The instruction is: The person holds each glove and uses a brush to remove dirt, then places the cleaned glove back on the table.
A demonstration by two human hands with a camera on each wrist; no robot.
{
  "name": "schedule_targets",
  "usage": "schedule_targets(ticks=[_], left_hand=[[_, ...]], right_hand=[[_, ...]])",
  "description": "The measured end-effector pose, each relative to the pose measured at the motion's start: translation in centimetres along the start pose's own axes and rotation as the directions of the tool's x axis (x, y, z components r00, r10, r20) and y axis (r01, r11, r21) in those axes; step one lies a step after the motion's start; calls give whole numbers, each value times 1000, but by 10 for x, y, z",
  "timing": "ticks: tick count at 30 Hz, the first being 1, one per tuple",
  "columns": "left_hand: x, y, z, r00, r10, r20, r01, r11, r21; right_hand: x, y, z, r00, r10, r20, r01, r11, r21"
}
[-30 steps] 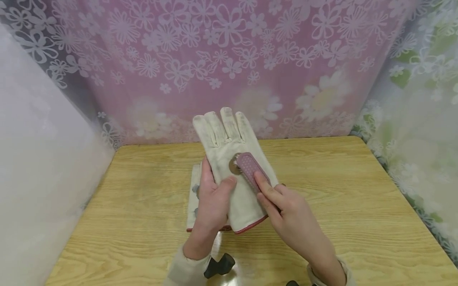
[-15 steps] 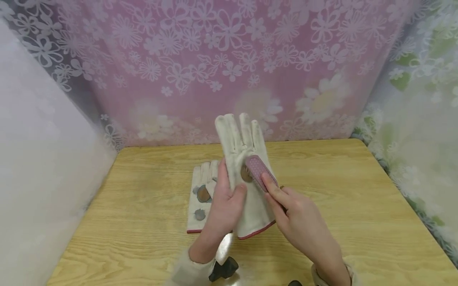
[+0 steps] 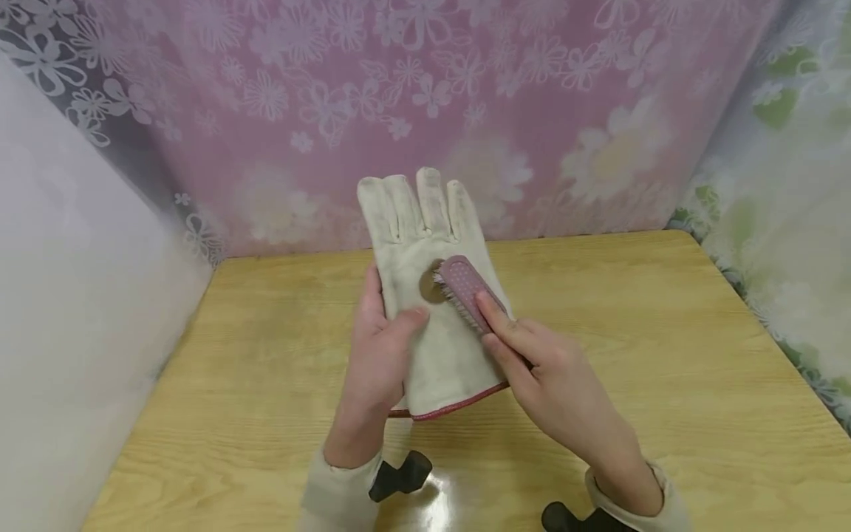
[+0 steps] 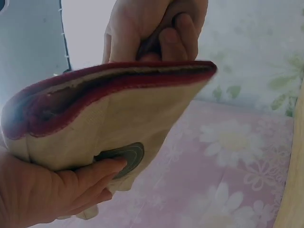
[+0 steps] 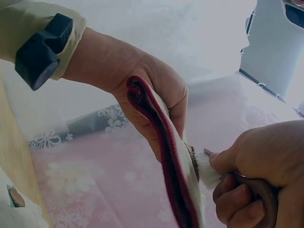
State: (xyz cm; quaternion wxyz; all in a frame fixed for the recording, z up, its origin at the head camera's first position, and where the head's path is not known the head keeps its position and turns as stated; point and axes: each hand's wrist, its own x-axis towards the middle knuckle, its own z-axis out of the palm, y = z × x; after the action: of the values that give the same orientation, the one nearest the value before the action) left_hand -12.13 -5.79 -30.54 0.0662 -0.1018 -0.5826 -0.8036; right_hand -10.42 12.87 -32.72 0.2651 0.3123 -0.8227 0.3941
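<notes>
A cream work glove (image 3: 452, 362) with a red-trimmed cuff is held up above the table, fingers pointing away. My left hand (image 3: 379, 355) grips its left side, thumb on the front; in the left wrist view, fingers (image 4: 102, 171) lie on the back, over a grey-green oval patch (image 4: 135, 154). A round brown patch (image 3: 431, 287) sits on the front. My right hand (image 3: 558, 377) holds a pink dotted brush (image 3: 462, 277), index finger along its back. White bristles (image 5: 209, 173) touch the glove at the patch in the right wrist view.
Behind the held glove, a second glove on the wooden table (image 3: 266, 355) is mostly hidden; part of that second glove (image 5: 23, 209) shows in the right wrist view. A pink floral curtain (image 3: 299, 148) hangs at the back. Black devices sit at both wrists.
The held glove has swung right and then back left in the head view, both hands moving with it. The second glove, visible half a second ago, is now mostly covered.
</notes>
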Motion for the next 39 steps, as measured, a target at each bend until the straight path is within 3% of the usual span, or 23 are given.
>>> schedule_targets(ticks=[4,7,9,11,14,17,20,22,25,29,33,37,39], left_hand=[[8,6,-3,998,35,-54,-37,999,-31],[12,6,-4,995,47,-91,-50,998,-34],[12,6,-3,993,29,-115,-31,999,-17],[12,3,-1,993,10,-120,-9,1000,8],[8,-3,6,998,12,-64,-7,998,69],[2,-11,17,996,68,65,-80,978,194],[0,-15,26,982,133,137,-166,949,267],[2,-15,27,978,181,108,-203,949,243],[5,-12,21,973,230,5,-229,964,134],[7,-10,14,967,243,-75,-238,969,65],[1,-16,19,974,227,-17,-223,965,137],[-10,-26,33,964,252,82,-265,919,291],[-15,-31,38,956,274,109,-295,899,323]], right_hand=[[8,1,-5,999,34,-36,-28,988,149],[9,4,-11,989,100,-107,-64,952,299],[9,6,-13,984,119,-132,-67,936,345],[9,7,-9,986,97,-134,-50,946,320],[11,7,3,994,30,-105,-8,978,206],[14,7,14,993,-13,-117,26,994,110],[19,9,19,985,-2,-171,24,992,128],[21,10,19,983,-8,-186,33,991,130],[19,8,19,988,-33,-151,47,995,91],[13,3,18,996,-41,-79,42,999,8],[8,0,14,996,-20,-92,19,1000,-14],[6,2,8,985,-21,-170,25,1000,19],[6,6,7,978,4,-211,7,999,50]])
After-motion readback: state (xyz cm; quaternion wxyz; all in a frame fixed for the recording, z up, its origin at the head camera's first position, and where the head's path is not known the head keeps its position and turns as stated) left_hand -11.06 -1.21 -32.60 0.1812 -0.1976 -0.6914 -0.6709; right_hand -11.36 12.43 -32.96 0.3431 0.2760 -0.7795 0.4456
